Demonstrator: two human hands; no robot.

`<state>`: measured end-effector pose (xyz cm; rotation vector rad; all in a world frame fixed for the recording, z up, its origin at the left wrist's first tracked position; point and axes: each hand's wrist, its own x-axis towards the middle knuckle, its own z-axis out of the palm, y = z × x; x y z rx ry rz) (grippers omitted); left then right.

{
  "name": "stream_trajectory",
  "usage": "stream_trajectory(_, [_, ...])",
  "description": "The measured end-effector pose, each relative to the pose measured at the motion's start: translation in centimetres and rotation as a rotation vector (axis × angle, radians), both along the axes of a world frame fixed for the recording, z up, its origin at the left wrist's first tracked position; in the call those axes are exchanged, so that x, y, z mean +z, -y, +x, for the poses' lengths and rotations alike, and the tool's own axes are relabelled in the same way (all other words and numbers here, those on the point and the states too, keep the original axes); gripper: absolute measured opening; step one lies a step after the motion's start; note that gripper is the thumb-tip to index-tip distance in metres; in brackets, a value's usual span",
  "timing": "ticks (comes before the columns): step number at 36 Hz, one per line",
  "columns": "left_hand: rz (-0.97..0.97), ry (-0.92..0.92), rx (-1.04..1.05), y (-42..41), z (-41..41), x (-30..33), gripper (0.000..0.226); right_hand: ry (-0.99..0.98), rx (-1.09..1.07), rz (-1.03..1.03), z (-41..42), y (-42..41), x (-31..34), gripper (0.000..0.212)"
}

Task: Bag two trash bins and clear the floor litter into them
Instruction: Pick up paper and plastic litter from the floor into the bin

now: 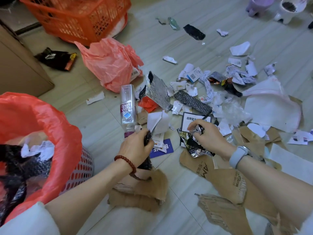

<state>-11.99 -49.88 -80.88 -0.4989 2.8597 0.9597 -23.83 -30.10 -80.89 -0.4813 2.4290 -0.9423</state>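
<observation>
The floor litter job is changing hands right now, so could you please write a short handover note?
Left hand: grips the clear bottle, a dark wrapper and white paper together.
Right hand: grips a crumpled foil wrapper.
Bagged bin: at the left, lined with a red bag and partly filled.
Loose pink bag: on the floor by the orange basket; no second bin in view.
Left to do: drop both handfuls in, then clear the paper scraps, brown cardboard and the silver pouch.

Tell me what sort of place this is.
Probably a room in a home or small storeroom: pale tiled floor, an orange plastic basket, a red-bagged trash bin, and torn paper and packaging litter strewn about.
</observation>
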Motion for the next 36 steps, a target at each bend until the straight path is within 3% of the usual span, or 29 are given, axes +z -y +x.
stream_trajectory(6, [0.099,-0.131,-0.015,1.0,-2.9,7.7,0.018,0.046,-0.159,-0.257,-0.2,4.7,3.9,0.019])
stream_trajectory(8, [0.133,-0.231,0.030,2.5,-3.1,10.4,0.026,0.021,-0.149,-0.322,0.0,6.6,5.6,0.022])
stream_trajectory(13, [0.088,-0.347,0.122,8.4,0.3,15.9,0.016,-0.005,-0.063,-0.447,1.4,12.2,10.1,0.024])
stream_trajectory(17, [-0.078,-0.370,0.240,13.9,5.4,17.4,0.030,-0.022,0.055,-0.506,3.3,16.8,12.9,0.028])
stream_trajectory(20, [-0.277,-0.344,0.294,17.8,9.8,16.8,0.025,-0.042,0.111,-0.566,4.6,19.6,14.0,0.026])
stream_trajectory(24, [-0.412,-0.169,0.212,18.8,14.9,13.4,0.025,-0.030,0.141,-0.578,6.2,22.0,13.9,0.026])
stream_trajectory(26, [-0.540,0.009,0.134,17.9,16.5,10.6,0.038,-0.007,0.155,-0.571,7.0,22.6,13.6,0.030])
stream_trajectory(28, [-0.568,0.384,0.031,17.0,17.4,8.2,0.063,0.018,0.163,-0.563,7.7,22.9,13.3,0.032])
stream_trajectory(30, [-0.504,0.740,-0.083,16.8,18.3,6.2,0.071,0.033,0.193,-0.569,8.2,23.2,13.2,0.030])
stream_trajectory(32, [-0.477,0.806,-0.136,16.9,18.4,5.9,0.085,0.034,0.222,-0.587,8.8,23.3,13.3,0.028])
stream_trajectory(36, [-0.313,0.646,-0.102,17.8,17.8,9.2,0.093,-0.049,0.289,-0.644,10.0,24.1,14.0,0.024])
